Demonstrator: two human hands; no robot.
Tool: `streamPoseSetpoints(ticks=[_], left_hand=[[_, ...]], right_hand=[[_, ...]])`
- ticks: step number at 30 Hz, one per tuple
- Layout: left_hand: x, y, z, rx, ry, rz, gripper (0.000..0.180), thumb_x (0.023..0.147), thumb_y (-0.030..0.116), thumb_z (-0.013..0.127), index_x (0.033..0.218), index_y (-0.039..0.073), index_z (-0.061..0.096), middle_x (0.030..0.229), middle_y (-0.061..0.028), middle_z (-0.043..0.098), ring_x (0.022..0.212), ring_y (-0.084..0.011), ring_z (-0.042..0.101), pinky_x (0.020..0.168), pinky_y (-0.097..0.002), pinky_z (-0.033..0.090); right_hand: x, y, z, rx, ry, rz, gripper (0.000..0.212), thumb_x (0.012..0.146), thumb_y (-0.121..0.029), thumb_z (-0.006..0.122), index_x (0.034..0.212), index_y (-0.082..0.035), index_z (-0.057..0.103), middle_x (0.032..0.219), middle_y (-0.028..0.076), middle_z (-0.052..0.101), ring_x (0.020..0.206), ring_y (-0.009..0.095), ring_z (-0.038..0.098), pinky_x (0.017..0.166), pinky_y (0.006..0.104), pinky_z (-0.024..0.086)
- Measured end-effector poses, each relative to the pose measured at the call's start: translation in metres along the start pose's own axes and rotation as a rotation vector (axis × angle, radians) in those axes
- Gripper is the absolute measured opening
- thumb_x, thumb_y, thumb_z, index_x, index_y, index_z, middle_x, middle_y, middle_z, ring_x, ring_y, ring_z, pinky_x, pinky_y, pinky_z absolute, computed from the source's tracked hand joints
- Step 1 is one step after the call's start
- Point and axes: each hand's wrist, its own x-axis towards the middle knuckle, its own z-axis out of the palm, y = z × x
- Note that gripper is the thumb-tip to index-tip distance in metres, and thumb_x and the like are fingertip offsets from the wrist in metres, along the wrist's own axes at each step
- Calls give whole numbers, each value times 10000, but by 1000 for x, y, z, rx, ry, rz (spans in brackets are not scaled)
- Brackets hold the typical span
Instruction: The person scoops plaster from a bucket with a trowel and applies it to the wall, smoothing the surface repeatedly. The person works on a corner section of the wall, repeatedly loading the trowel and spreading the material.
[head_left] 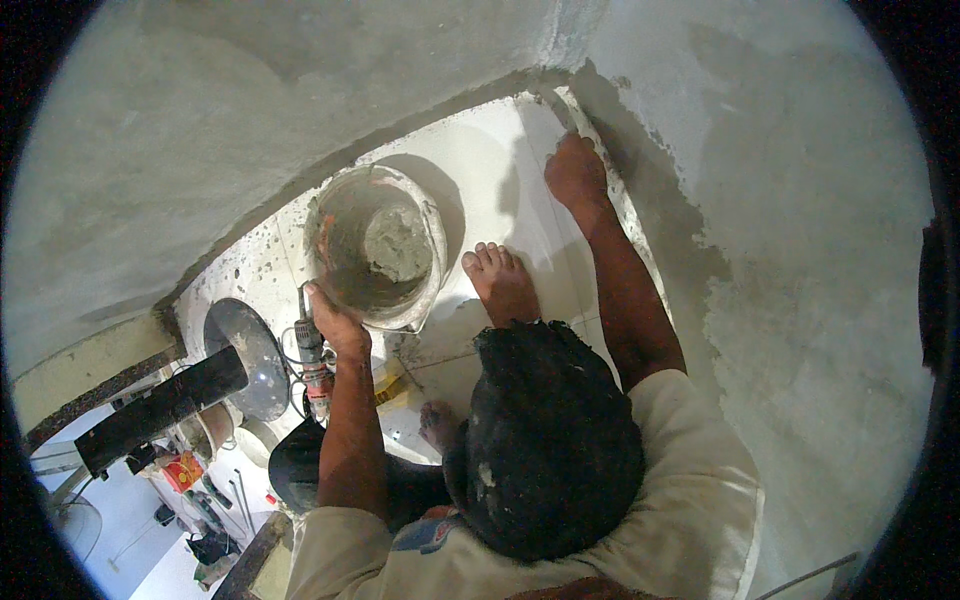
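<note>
My left hand (341,325) is closed over the near left rim of a mortar-crusted bucket (433,235); its inner fingers are hidden. Inside the bucket lies a mound of wet grey mortar (396,243). Just below that hand, a red and grey power tool (315,372) with a cable lies close to my wrist. My right hand (577,172) is stretched far forward into the corner, its fingers curled at the foot of the right wall. Whatever it grips is not clear from here. My bare right foot (504,283) stands between the bucket and my right arm.
Grey plastered walls (240,110) meet at the far corner, with a darker damp-looking band (650,190) along the right one. White floor tiles (480,140) carry mortar splashes. At left are a dark round disc (260,385), a black beam (160,410) and scattered tools (205,500).
</note>
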Motion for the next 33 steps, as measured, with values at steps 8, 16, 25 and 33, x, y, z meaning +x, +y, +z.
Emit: streamPoseSetpoints(ticks=[8,16,25,33], left_hand=[[1,-6,1,152,68,6,697,1120,551,357,1394,-64,538,1364,-179,595,1205,-294,572,1077,-408,436],[1,2,13,182,54,99,570,1129,416,374,1322,-71,599,1285,-205,657,1160,-318,611,1054,-418,458],[1,27,55,556,-64,270,601,1143,425,356,1115,-104,641,1044,-203,678,972,-287,608,931,-402,474],[-12,26,60,514,20,270,543,1143,394,372,1095,-75,640,1012,-129,659,916,-216,552,870,-372,467]], right_hand=[[-9,9,6,-42,45,-11,579,955,-189,608,1391,164,467,1154,297,612,1013,403,689,857,454,599],[-49,-6,-31,57,267,-24,448,943,-192,679,1289,52,532,1179,248,629,1073,442,654,931,492,554],[-96,-78,-61,-157,-70,-765,258,845,-165,685,1054,-19,727,1032,161,722,1104,345,657,930,484,517],[-88,-154,-47,-362,-116,-878,160,815,-198,694,880,-126,822,883,131,768,987,306,697,884,469,496]])
